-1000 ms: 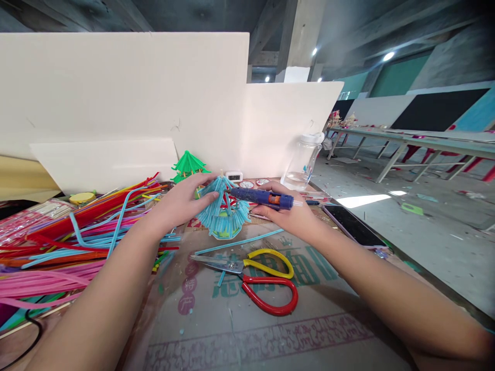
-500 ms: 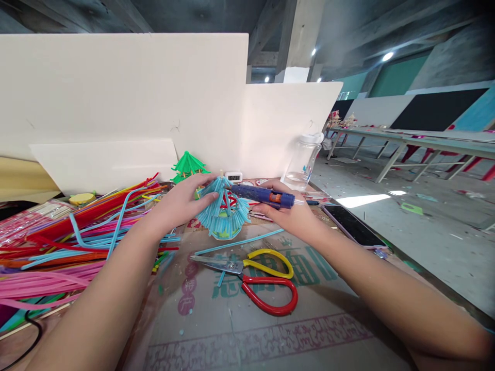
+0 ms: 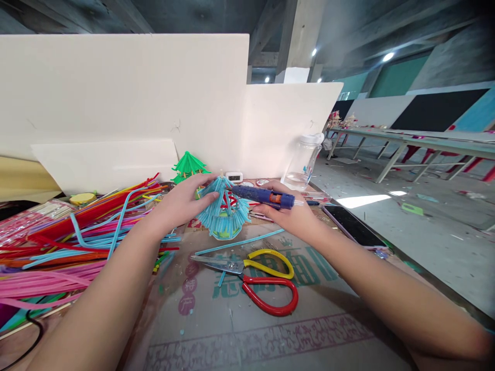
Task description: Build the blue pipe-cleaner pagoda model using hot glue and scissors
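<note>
My left hand (image 3: 191, 198) grips the upper left side of a small blue pagoda model (image 3: 224, 219), its tiered roofs covered in pipe cleaners. In my right hand (image 3: 286, 208) is a dark blue glue gun (image 3: 263, 196), pointing left. The gun's nozzle reaches the upper roof, though whether it touches cannot be made out. Closer to me lie scissors (image 3: 251, 275) with one yellow and one red handle, blades pointing left. A blue pipe cleaner (image 3: 240, 242) stretches across the board between the scissors and the model.
Piled pipe cleaners (image 3: 88, 232) in many colours cover the left side. Behind the model are a green pagoda roof (image 3: 188, 164) and a small white digital timer (image 3: 233, 177). A clear water bottle (image 3: 301, 162) and a phone (image 3: 353, 225) stand and lie at the right.
</note>
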### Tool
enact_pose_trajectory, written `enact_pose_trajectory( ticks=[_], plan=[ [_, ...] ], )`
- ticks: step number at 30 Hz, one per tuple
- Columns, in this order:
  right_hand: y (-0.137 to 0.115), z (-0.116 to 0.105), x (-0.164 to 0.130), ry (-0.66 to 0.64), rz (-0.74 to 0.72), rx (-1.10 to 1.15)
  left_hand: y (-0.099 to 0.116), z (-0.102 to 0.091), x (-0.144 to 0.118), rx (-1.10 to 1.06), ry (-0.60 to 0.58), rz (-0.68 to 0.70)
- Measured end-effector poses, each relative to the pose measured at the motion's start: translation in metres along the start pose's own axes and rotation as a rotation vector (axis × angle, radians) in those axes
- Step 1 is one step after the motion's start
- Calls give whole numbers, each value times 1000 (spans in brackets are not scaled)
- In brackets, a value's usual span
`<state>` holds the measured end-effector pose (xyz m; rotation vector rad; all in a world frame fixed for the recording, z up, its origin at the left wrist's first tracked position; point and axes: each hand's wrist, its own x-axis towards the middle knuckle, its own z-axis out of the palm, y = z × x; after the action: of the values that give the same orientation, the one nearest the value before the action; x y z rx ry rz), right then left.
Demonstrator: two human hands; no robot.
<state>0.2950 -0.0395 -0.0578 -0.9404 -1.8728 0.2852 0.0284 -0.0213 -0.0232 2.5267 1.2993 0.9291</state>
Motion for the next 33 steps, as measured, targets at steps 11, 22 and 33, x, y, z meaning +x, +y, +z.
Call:
enact_pose_trajectory(
  ticks=[11,22,33],
  plan=[
    [-17,-9,2,-260,-31,-2,-7,3,2,-3,40,-64],
    [-9,-4,3,-363,-90,-129,-7,1,3,8,24,-68],
    [-8,0,1,-318,-41,-121,-4,0,1,17,46,-81]
  ],
)
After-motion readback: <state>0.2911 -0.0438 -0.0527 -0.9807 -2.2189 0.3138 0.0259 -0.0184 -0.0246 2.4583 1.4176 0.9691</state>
